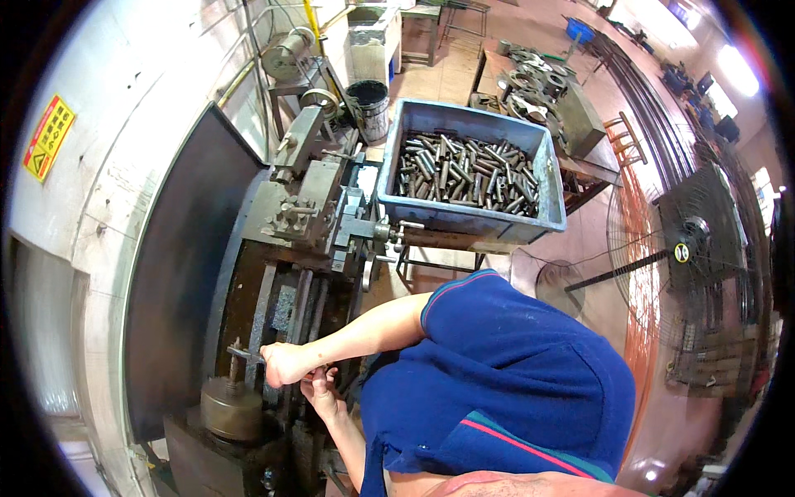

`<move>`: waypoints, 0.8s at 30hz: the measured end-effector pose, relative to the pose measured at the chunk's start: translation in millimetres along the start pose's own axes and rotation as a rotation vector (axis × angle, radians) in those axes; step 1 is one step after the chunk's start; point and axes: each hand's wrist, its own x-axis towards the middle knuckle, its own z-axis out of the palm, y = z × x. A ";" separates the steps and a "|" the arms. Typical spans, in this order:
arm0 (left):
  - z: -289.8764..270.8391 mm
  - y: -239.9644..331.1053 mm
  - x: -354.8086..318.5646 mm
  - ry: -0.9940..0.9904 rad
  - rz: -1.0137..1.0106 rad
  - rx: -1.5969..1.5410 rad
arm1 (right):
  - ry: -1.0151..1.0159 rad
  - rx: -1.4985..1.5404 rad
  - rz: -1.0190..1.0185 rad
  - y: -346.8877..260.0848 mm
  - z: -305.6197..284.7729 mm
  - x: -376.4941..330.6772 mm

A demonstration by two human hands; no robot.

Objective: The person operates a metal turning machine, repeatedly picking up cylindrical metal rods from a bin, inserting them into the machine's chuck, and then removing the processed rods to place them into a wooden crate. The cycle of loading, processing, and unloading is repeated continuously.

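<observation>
A lathe stands in front of me, with its round metal chuck (231, 411) at the lower left. A narrow rod-like piece (236, 371) juts out of the chuck. My right hand (284, 364) is closed round one end of a dark bar-shaped tool (245, 354), which reaches across the tip of that piece. The tool's exact kind does not show. Close by, on the near side of the lathe bed, my left hand (325, 398) has its fingers curled together. Whatever they hold, if anything, is too small to make out.
Beyond the lathe carriage (291, 205), a blue bin (476, 217) holds many short metal tubes. A black bucket (368, 108) stands behind. Metal parts crowd a table (592, 170). To the right are a large fan (687, 240) and long bars; a dark panel (186, 273) backs the lathe.
</observation>
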 end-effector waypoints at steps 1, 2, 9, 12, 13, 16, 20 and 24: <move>0.9 -0.2 -1.0 0.010 0.006 -0.004 | -0.003 0.005 -0.010 -2.9 -1.7 -1.8; 4.5 -1.5 -0.1 0.021 0.011 -0.008 | -0.005 0.010 -0.020 -5.0 -4.7 -3.5; 13.7 -4.3 5.2 0.035 0.046 0.007 | -0.001 -0.029 -0.041 -18.6 -20.5 -8.6; -3.3 -6.6 6.6 -0.017 0.055 0.042 | -0.102 -0.029 -0.034 -34.5 -27.6 -14.2; 10.0 1.6 4.2 -0.005 0.044 0.058 | -0.128 -0.027 -0.022 -37.3 -32.5 -16.6; 19.4 6.8 9.5 -0.012 0.003 0.094 | -0.058 0.053 -0.098 -27.2 -41.3 -15.6; 31.2 6.5 14.0 -0.035 -0.007 0.125 | -0.030 0.072 -0.095 1.3 -36.0 -2.6; 20.0 4.3 9.9 0.024 0.057 0.116 | -0.056 0.076 -0.008 -30.4 -34.9 -13.8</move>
